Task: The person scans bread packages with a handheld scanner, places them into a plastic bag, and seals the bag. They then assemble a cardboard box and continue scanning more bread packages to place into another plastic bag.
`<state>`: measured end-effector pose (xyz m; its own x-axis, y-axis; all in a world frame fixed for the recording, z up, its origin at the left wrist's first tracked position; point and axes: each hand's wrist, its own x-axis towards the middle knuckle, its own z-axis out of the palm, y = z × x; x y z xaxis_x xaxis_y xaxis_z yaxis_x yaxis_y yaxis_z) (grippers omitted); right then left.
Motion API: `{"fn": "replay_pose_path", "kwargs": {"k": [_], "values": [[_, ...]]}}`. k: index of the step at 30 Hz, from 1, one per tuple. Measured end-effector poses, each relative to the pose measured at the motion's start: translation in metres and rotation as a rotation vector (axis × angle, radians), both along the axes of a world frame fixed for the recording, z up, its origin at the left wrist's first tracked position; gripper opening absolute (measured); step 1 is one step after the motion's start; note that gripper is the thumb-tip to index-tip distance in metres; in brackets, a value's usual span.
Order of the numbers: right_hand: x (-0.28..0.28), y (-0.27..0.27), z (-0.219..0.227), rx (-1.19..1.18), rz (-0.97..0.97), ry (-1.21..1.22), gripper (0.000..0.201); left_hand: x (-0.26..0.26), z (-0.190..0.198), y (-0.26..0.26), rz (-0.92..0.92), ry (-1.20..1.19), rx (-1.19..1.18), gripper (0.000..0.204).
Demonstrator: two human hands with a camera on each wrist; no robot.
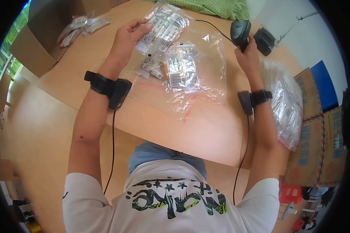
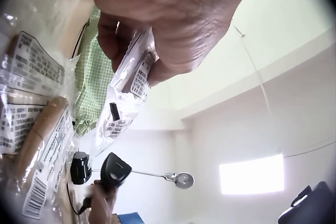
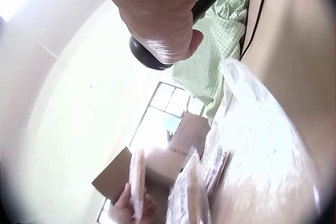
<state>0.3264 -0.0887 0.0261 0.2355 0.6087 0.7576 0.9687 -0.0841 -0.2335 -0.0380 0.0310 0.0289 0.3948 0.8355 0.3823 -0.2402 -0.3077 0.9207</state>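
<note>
My left hand (image 1: 125, 43) pinches a clear plastic packet (image 1: 164, 29) with a printed label, raised over the far part of the table. In the left wrist view the packet (image 2: 126, 87) hangs from thumb and fingers, seen nearly edge-on. My right hand (image 1: 248, 58) grips the handle of a black handheld barcode scanner (image 1: 240, 33), its head pointing up and away. Between the hands, a large clear plastic bag (image 1: 210, 58) lies flat. On it are a bigger labelled packet (image 1: 181, 68) with a barcode and a smaller labelled packet (image 1: 152, 66).
A black scanner cradle (image 1: 265, 40) stands at the far right. Stacked clear bags (image 1: 284, 105) lie along the right edge, beside printed cartons (image 1: 313, 132). More packets (image 1: 81, 27) sit at far left near an open cardboard box (image 1: 37, 50). Green checked cloth (image 1: 210, 7) covers the back edge.
</note>
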Motion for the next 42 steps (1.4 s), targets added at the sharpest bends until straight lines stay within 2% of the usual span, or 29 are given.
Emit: {"fn": "replay_pose_path", "kwargs": {"k": [1,4,8,10,14,17,19,21,23,24,26,29,30,32,33,35,36,38,39,41,42], "values": [[0.018,0.015,-0.009,0.011,-0.054,-0.051,0.066,0.001,0.001,0.001,-0.028,-0.045,-0.061,0.024],[0.05,0.046,-0.024,-0.211,-0.235,0.045,0.066,0.001,0.011,-0.004,-0.047,-0.092,-0.167,0.023],[0.075,0.071,-0.042,-0.347,-0.262,0.143,0.062,0.0,0.011,-0.004,-0.06,-0.184,-0.354,0.021],[0.075,0.071,-0.045,-0.425,-0.26,0.178,0.059,-0.004,0.001,-0.001,-0.133,-0.161,-0.391,0.018],[0.076,0.076,-0.054,-0.353,-0.334,0.065,0.05,-0.002,-0.012,0.001,-0.237,-0.138,-0.442,0.014],[0.049,0.066,-0.03,-0.065,-0.043,0.138,0.043,0.008,-0.013,-0.007,-0.205,-0.143,-0.488,0.017],[-0.006,0.039,-0.008,-0.019,0.385,0.947,0.037,0.016,-0.035,0.002,-0.106,-0.005,-0.346,0.019],[-0.053,-0.001,0.01,-0.296,0.649,1.42,0.034,0.02,-0.042,-0.001,-0.024,0.161,-0.235,0.022],[-0.083,-0.028,0.003,-0.466,0.672,1.585,0.034,0.023,-0.035,-0.014,0.035,0.354,-0.154,0.026],[-0.095,-0.036,0.0,-0.547,0.684,1.669,0.034,0.024,-0.033,-0.02,0.052,0.373,-0.133,0.028],[-0.112,-0.04,-0.001,-0.546,0.654,1.694,0.037,0.026,-0.028,-0.031,0.081,0.413,-0.083,0.031],[-0.131,-0.028,-0.002,-0.567,0.582,1.768,0.045,0.031,-0.02,-0.033,-0.064,0.351,-0.195,0.039],[-0.134,-0.024,-0.002,-0.582,0.556,1.794,0.048,0.032,-0.012,-0.036,-0.063,0.434,-0.208,0.041],[-0.136,-0.019,-0.006,-0.557,0.668,1.805,0.056,0.035,0.008,-0.046,-0.046,0.592,-0.23,0.047],[-0.138,-0.019,-0.005,-0.55,0.725,1.806,0.06,0.034,0.013,-0.049,-0.083,0.567,-0.238,0.048],[-0.147,-0.024,0.002,-0.499,0.681,1.732,0.06,0.026,0.021,-0.052,-0.158,0.509,-0.256,0.051],[-0.148,-0.029,0.004,-0.475,0.665,1.693,0.06,0.03,0.014,-0.05,-0.213,0.384,-0.248,0.05],[-0.149,-0.037,0.002,-0.329,0.805,1.616,0.056,0.047,-0.008,-0.045,-0.322,0.135,-0.232,0.049],[-0.146,-0.041,0.0,-0.259,0.87,1.576,0.055,0.057,-0.008,-0.053,-0.293,0.118,-0.195,0.049],[-0.137,-0.052,0.005,-0.272,0.906,1.588,0.052,0.077,-0.011,-0.077,-0.241,0.083,-0.133,0.049],[-0.13,-0.059,0.008,-0.279,0.919,1.595,0.051,0.082,-0.008,-0.086,-0.285,0.077,-0.15,0.05]]}}
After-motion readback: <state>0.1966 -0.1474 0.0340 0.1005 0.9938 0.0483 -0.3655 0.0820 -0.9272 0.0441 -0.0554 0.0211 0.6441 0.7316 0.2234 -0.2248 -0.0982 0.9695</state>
